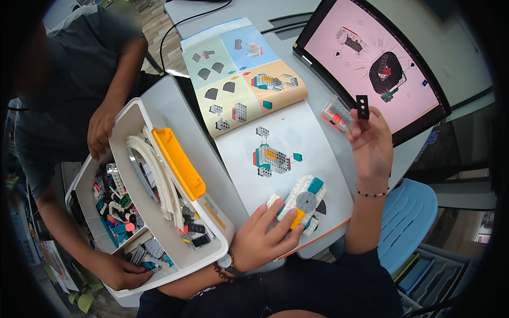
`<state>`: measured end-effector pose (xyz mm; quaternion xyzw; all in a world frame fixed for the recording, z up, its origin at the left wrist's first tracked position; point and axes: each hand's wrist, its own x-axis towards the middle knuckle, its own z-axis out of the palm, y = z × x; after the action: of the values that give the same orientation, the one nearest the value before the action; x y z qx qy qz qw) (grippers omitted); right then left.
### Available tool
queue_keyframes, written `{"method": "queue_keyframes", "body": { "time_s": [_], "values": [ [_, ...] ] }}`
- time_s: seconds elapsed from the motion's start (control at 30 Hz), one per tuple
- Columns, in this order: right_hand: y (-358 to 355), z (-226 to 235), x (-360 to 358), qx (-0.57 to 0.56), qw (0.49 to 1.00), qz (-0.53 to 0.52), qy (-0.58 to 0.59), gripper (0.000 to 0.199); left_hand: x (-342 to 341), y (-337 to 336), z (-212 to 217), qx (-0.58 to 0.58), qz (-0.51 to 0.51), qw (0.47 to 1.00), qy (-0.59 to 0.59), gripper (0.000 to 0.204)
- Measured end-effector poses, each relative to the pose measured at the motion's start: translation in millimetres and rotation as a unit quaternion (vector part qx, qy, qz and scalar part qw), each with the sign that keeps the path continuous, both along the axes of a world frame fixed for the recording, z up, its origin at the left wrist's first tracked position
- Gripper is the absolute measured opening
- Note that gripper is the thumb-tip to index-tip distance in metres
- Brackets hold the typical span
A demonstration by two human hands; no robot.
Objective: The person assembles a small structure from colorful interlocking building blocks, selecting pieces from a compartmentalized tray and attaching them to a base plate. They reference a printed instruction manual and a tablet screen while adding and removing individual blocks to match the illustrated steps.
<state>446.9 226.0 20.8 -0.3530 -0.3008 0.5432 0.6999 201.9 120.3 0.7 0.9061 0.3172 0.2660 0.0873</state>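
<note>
Raised before the screen, my right hand point(373, 140) pinches a small black toy brick with round holes point(362, 107) between thumb and fingertips. My left hand point(266, 231) lies low over the booklet's near page, fingers spread and stretched out. Its fingertips touch a brick-built model point(300, 201), white with teal and yellow parts and a grey round piece on top. The model rests on the open instruction booklet point(318, 143), which has coloured panels and drawings of brick assemblies. My left thumb is mostly hidden.
A white bin point(225, 225) of loose bricks, with a yellow tray point(177, 164), stands at left; another person's hands point(119, 270) are at it. A screen point(382, 58) stands at the far right, with a clear-and-red piece point(337, 115) before it. A blue chair point(411, 220) is at right.
</note>
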Motion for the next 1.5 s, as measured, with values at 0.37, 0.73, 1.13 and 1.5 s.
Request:
{"method": "queue_keyframes", "body": {
  "time_s": [0.37, 0.73, 1.13, 1.5],
  "values": [
    [-3.3, 2.1, -3.3, 0.004, 1.0, 0.003, 0.005, 0.016, 1.7, -0.2, -0.5, -0.006, 0.014, 1.0, -0.01, 0.035],
    [-2.8, -0.7, 0.8, 0.002, 1.0, 0.003, 0.003, 0.018, 1.9, -2.5, 0.3, 0.0, 0.018, 1.0, -0.008, 0.036],
    [5.9, -4.4, -2.2, -0.029, 0.999, -0.018, -0.006, 0.019, -1.1, -6.5, -0.7, 0.006, 0.0, 1.0, -0.023, 0.038],
    [17.6, -17.8, 19.3, 0.006, 0.995, -0.007, -0.102, 0.029, -13.4, -34.1, -0.3, 0.012, 0.025, 0.997, -0.074, 0.049]
  ]
}}
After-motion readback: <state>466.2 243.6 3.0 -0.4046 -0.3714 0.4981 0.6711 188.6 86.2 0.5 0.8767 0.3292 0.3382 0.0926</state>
